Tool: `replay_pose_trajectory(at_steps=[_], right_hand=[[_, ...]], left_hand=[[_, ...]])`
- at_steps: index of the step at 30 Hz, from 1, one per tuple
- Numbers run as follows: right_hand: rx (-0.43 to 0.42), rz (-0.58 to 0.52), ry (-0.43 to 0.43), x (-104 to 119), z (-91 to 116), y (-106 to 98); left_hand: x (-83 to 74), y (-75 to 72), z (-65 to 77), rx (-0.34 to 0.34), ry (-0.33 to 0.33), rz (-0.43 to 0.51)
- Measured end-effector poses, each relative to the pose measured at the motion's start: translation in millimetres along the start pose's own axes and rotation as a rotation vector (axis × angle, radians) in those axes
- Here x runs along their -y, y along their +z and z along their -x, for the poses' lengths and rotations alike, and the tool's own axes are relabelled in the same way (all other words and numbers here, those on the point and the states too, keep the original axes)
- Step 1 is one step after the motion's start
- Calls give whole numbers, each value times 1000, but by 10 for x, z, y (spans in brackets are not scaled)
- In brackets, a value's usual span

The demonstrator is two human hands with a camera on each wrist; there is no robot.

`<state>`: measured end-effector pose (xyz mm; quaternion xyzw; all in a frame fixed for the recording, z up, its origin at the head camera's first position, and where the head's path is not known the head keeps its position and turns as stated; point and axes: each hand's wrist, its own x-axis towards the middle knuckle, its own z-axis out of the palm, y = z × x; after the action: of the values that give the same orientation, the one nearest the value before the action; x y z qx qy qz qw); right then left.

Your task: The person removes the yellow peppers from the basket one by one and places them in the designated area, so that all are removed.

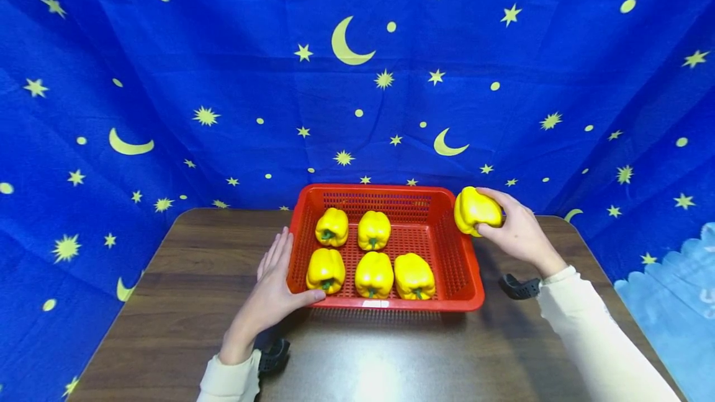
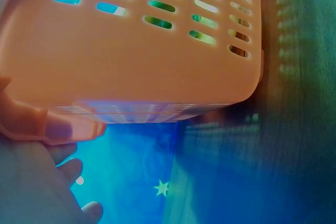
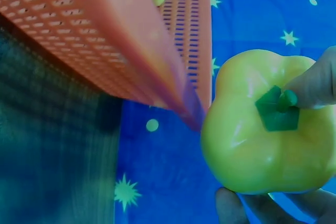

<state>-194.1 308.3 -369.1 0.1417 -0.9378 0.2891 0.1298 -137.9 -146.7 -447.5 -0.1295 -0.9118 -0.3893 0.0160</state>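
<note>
My right hand [image 1: 516,228] grips a yellow bell pepper [image 1: 477,211] at the right rim of the red basket [image 1: 472,278]. In the right wrist view the thumb lies by the green stem of this bell pepper [image 3: 252,150], with fingertips beneath it. Several more yellow bell peppers stand inside the basket: two in the back row, such as this bell pepper [image 1: 374,230], and three along the front. My left hand [image 1: 274,290] rests on the basket's front left corner, fingers straight along the left side and thumb over the front rim.
The basket stands on a dark wooden table [image 1: 184,303], close to its back edge. Behind and around the table hangs a blue cloth [image 1: 251,79] with yellow moons and stars. A light blue scalloped cloth [image 1: 670,284] hangs at the right.
</note>
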Motion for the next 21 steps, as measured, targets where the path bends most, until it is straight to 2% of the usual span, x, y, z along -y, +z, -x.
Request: replay_pose_trajectory(at_steps=[21], right_hand=[[-52,30,14,-229,56,-17]], left_hand=[[16,1,-4,3,2,1]])
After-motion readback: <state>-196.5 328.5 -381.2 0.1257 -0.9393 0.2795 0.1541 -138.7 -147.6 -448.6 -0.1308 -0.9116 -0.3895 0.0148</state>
